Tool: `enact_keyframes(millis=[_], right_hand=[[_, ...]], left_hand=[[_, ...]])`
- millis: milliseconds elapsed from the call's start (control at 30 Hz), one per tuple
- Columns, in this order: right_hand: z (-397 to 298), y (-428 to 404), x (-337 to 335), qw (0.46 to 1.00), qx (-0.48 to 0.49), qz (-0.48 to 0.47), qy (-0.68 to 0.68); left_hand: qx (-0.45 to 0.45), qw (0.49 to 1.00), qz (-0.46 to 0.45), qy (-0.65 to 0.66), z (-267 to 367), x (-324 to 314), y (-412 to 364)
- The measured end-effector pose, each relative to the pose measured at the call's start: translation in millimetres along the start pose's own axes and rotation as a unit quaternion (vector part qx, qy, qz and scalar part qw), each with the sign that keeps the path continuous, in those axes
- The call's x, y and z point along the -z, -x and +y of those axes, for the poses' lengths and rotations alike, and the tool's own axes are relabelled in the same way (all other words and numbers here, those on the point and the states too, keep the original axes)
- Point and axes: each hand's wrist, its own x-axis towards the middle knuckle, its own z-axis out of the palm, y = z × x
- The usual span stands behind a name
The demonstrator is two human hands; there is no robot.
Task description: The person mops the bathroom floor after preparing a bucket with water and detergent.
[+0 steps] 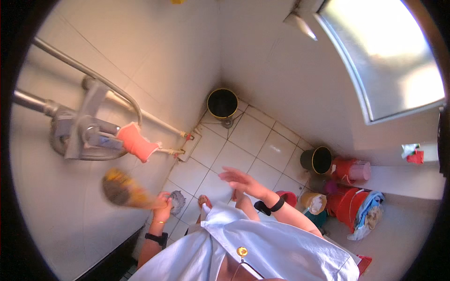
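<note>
My left hand [161, 205] is closed around a long-handled mop [128, 191] with a blurred yellow-and-dark handle. Its thick-looking upper end leans towards the camera, beside the left wall. Beyond my fingers, grey strands of the mop head [178, 202] show against the white floor tiles [242, 154]. My right hand [244, 181] hangs in the air over the tiles in front of my body. Its fingers are stretched out, and nothing is in it.
On the left wall is a grey shower fixture [89, 130] with a pink cloth [137, 142]. One black bucket [222, 116] stands in the corner near a floor drain [227, 123]; another [306, 159] is along the right wall. Red buckets [346, 207] and cloths [369, 214] crowd the right side.
</note>
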Motion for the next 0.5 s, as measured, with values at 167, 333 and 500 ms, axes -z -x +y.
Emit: enact_keyframes(millis=[167, 333, 500], right_hand=[[-123.4, -7.6, -103.3, 0.962, 0.211, -0.034, 0.169], [-215.4, -0.9, -141.7, 0.95, 0.31, -0.03, 0.003], [-291.2, 41.5, -168.5, 0.89, 0.45, -0.067, -0.004]], left_hand=[[-0.254, 0.957, -0.001, -0.142, 114.5, -40.9, 24.0], [-0.382, 0.923, -0.045, -0.024, 193.4, -65.9, 34.0], [-0.4, 0.908, -0.119, -0.044, 290.7, -71.0, 89.9]])
